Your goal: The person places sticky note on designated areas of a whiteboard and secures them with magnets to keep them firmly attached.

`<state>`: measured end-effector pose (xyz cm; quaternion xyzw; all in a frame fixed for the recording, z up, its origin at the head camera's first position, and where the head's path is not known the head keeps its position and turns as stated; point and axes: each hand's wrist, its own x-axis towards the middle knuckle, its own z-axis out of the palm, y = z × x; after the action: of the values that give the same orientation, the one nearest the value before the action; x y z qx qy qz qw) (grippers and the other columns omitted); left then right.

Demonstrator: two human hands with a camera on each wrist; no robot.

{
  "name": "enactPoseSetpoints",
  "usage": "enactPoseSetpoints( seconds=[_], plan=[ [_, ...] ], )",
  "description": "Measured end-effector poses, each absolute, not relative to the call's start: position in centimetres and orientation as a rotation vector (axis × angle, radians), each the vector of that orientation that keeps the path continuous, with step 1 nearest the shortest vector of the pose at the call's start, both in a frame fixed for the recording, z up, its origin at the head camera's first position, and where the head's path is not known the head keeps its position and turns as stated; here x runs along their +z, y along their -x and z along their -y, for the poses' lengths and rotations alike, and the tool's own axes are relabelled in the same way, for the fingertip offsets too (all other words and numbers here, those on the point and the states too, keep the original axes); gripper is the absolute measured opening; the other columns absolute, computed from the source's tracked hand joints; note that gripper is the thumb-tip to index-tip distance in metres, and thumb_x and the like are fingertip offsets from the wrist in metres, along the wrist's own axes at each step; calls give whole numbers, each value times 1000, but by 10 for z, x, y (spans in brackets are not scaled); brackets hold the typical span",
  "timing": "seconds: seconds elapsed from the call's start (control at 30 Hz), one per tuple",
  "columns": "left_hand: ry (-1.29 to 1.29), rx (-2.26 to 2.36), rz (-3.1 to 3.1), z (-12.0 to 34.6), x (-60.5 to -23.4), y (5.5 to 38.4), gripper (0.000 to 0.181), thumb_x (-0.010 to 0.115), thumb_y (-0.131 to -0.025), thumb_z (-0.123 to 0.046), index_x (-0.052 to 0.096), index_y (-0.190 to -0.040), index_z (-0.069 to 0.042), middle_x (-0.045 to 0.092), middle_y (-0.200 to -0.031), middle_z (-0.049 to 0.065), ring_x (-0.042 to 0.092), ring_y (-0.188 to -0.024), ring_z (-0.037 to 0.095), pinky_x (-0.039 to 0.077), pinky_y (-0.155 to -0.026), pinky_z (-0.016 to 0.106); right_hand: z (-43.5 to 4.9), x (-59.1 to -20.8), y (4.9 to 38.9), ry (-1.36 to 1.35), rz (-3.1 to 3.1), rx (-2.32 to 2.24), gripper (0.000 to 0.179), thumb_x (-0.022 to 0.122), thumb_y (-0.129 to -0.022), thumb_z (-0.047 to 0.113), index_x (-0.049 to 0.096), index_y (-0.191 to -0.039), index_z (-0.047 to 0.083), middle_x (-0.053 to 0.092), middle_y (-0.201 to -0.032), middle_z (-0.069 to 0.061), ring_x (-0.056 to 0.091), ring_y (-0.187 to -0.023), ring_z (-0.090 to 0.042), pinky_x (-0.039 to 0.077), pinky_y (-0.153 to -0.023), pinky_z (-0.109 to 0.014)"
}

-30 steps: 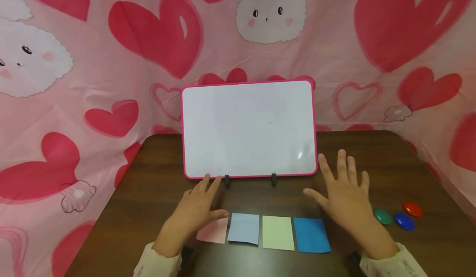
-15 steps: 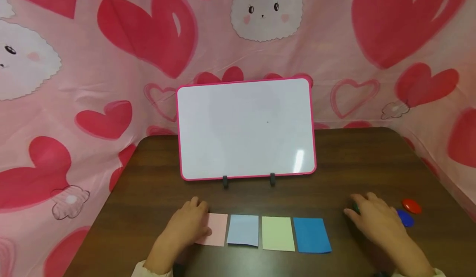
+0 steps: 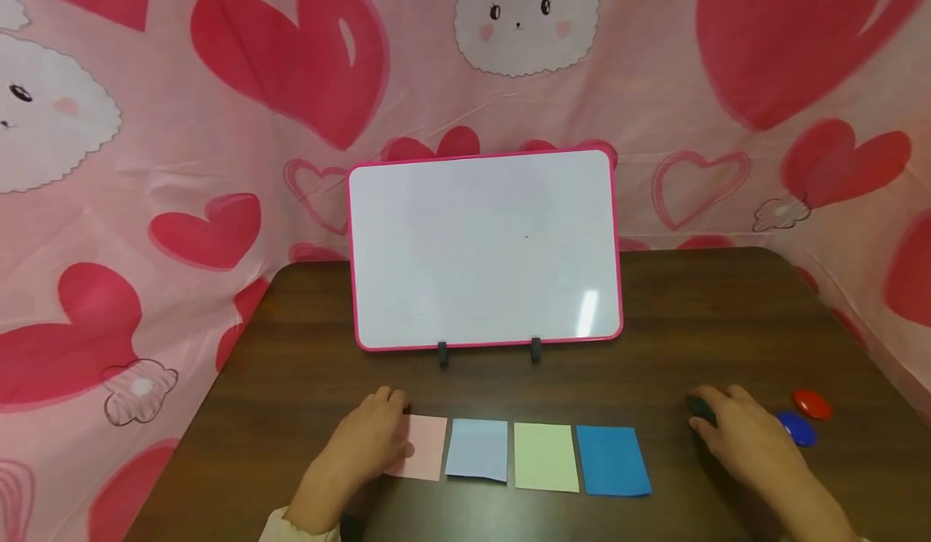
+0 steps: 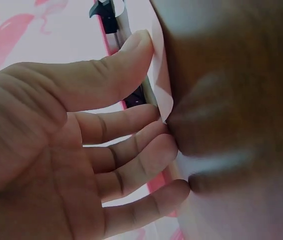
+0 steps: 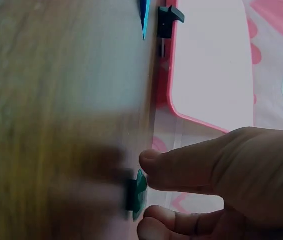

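Observation:
My left hand (image 3: 367,437) is at the left edge of a pink sticky note (image 3: 427,449), fingers loosely bent and fingertips at the table. Its thumb lies over the note's near left part; the left wrist view shows the paper (image 4: 162,80) edge-on beside the thumb, and I cannot tell if it is pinched. To the right, my right hand (image 3: 749,441) holds a round green magnet (image 3: 701,409) between thumb and fingers. In the right wrist view the magnet (image 5: 140,194) is low over the table. Light blue (image 3: 477,449), pale green (image 3: 545,457) and blue (image 3: 613,461) sticky notes continue the row.
A whiteboard (image 3: 483,251) with a pink frame stands at the back on two black clips (image 3: 443,354). Beyond my right hand lie a red magnet (image 3: 812,404) and a blue magnet (image 3: 798,429). A pink heart-patterned cloth (image 3: 451,98) surrounds the brown table (image 3: 305,340).
Both hands came down from spread above the table: the left to the pink note, the right to the green magnet. The magnet has shifted left, away from the blue one.

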<state>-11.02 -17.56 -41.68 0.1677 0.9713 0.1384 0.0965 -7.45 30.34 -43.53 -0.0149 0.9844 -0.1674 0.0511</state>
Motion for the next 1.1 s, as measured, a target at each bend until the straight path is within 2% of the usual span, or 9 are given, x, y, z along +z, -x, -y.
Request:
enactPoseSetpoints(
  seconds=[0.1,0.2,0.3,0.5,0.6,0.77,0.87,1.1],
  plan=[
    [-492,429,-2875,176,-417,110,55,91,-73,-16,61,-116,1,57,-102,14,58,-95,31,53,-84,51,-305,-436,75,3,-3003,-508,52,75,-91,22,56,-131,-5,56,-108,-33,63,-76,-38,52,-58,-53],
    [-467,472,-2855,176,-417,110,56,90,-73,-14,59,-119,-1,56,-101,13,58,-93,30,53,-82,50,-307,-437,76,-46,-2990,-493,59,74,-92,28,53,-132,-8,53,-113,-38,62,-89,-52,51,-65,-62],
    [-462,526,-2837,176,-417,110,54,88,-75,-11,59,-120,-3,54,-100,11,56,-88,27,53,-79,47,-309,-438,77,-59,-2974,-488,63,74,-93,31,51,-132,-12,53,-115,-40,59,-96,-57,50,-70,-65],
    [-435,689,-2817,176,-416,112,44,77,-82,3,59,-121,-5,49,-101,10,55,-75,20,52,-68,38,-311,-438,81,-32,-2999,-502,59,73,-93,28,53,-124,-18,55,-112,-41,57,-100,-58,48,-76,-67],
    [-374,729,-2824,176,-417,113,41,73,-83,6,60,-121,-6,50,-101,9,56,-75,20,53,-70,38,-311,-438,82,-30,-3016,-517,55,74,-92,25,56,-121,-17,57,-111,-39,57,-100,-58,48,-76,-66],
    [-291,723,-2850,176,-418,117,30,72,-85,4,64,-112,-6,63,-95,6,60,-81,22,55,-80,47,-311,-441,82,-29,-3029,-536,54,76,-90,28,58,-116,-16,58,-107,-37,59,-97,-55,49,-75,-64],
    [-212,693,-2868,176,-417,117,23,73,-86,0,66,-107,-8,66,-89,3,60,-76,21,54,-76,47,-309,-442,81,-19,-3047,-555,52,77,-89,28,60,-114,-14,60,-104,-34,61,-94,-53,50,-73,-63],
    [-183,738,-2895,176,-416,117,12,75,-86,-2,67,-89,-11,63,-79,-1,55,-70,19,50,-66,40,-305,-442,80,3,-3062,-607,49,77,-89,27,61,-114,-12,64,-101,-28,62,-92,-49,50,-74,-61]
  ],
)
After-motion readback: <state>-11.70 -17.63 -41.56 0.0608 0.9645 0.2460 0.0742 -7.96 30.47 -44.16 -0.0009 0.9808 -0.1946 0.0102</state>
